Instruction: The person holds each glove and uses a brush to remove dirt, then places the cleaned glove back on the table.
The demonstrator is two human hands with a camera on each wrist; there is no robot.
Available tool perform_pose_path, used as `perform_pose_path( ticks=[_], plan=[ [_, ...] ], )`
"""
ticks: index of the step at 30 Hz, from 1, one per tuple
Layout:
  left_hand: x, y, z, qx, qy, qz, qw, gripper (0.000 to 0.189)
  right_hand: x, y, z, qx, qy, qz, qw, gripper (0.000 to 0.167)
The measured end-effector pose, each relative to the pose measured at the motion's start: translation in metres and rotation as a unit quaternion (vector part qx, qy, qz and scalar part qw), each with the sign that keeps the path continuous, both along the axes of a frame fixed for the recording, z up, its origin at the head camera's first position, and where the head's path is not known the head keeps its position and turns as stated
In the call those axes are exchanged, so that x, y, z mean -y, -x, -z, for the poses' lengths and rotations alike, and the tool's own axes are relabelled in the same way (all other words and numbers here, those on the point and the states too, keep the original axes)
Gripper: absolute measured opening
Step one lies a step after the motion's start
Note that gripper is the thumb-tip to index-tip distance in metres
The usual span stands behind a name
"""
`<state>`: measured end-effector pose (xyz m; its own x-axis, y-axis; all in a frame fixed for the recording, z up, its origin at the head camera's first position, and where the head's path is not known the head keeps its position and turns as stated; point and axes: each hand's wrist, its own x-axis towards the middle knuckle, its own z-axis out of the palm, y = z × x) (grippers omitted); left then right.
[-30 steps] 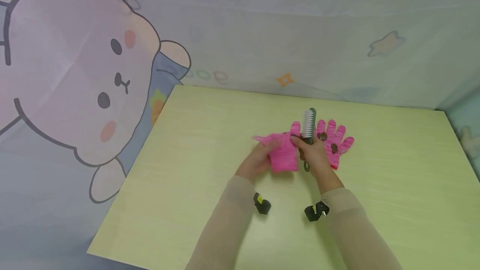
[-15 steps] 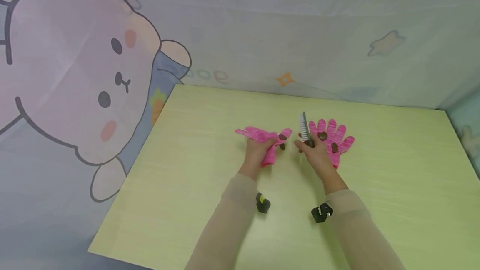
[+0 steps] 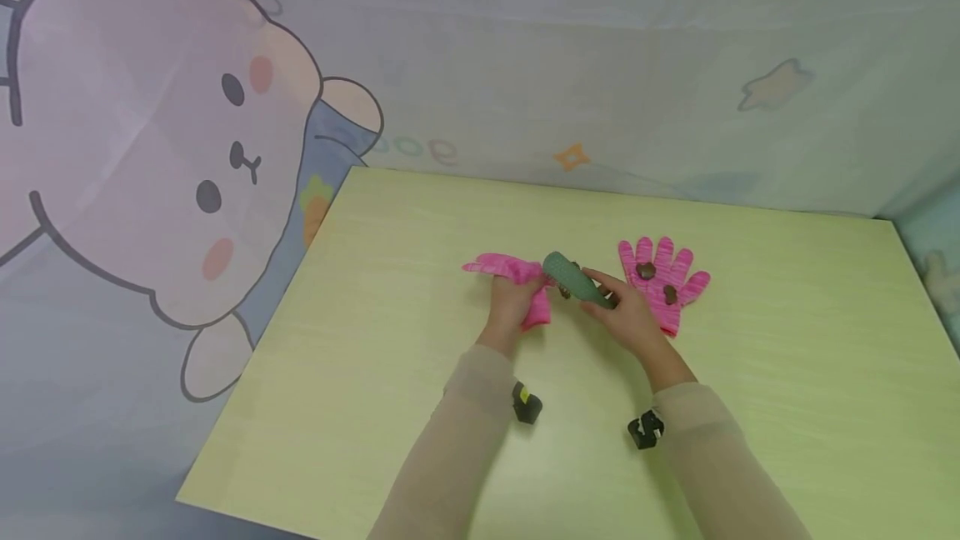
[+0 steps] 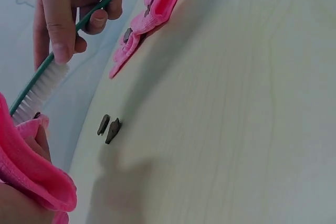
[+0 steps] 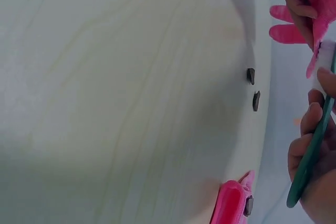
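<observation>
My left hand (image 3: 512,304) grips a pink knitted glove (image 3: 501,266), lifted above the table with its fingers pointing left. My right hand (image 3: 630,315) holds a green-backed brush (image 3: 572,280) across to that glove. White bristles (image 4: 44,87) face down in the left wrist view, at the glove's edge; in the right wrist view they appear to touch it. To the right, a second pink glove (image 3: 684,275) lies flat with dark brown lumps (image 3: 645,271) on it. Two small brown pieces (image 5: 250,76) lie loose on the table between the gloves.
A pale yellow-green table (image 3: 360,357) extends around both hands. Behind it hangs a printed cloth (image 3: 525,48) with a large cartoon animal at left. Black wrist cameras (image 3: 527,405) sit below the sleeves.
My left hand has moved left with its glove and turned it. The brush has swung left from upright, its green back now facing up, its head at the held glove.
</observation>
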<state>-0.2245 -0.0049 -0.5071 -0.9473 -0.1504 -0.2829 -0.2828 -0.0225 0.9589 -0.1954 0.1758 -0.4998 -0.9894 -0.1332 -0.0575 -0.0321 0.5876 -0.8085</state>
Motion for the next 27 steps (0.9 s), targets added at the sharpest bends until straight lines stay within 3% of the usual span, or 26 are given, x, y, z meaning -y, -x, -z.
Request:
perform_pose_path(
  ticks=[10,15,19,27],
  plan=[
    [-0.0008,0.0006,0.0021,0.045,-0.055,-0.041,0.9966,0.063,-0.0014,0.0025,0.0019,-0.002,-0.011,0.056,0.9984,0.054],
    [-0.0017,-0.0001,0.0003,0.048,-0.086,-0.055,0.9936,0.063,-0.0015,0.0020,0.0022,-0.011,-0.011,0.042,0.9990,0.053],
    [-0.0024,-0.0005,-0.0005,0.044,-0.086,-0.059,0.9936,0.060,-0.0008,0.0016,0.0017,-0.008,-0.011,0.026,0.9996,0.053],
    [-0.0037,-0.0007,-0.0002,0.063,-0.073,-0.063,0.9933,0.061,-0.0006,0.0017,0.0006,-0.009,-0.023,0.049,0.9985,0.053]
  ],
)
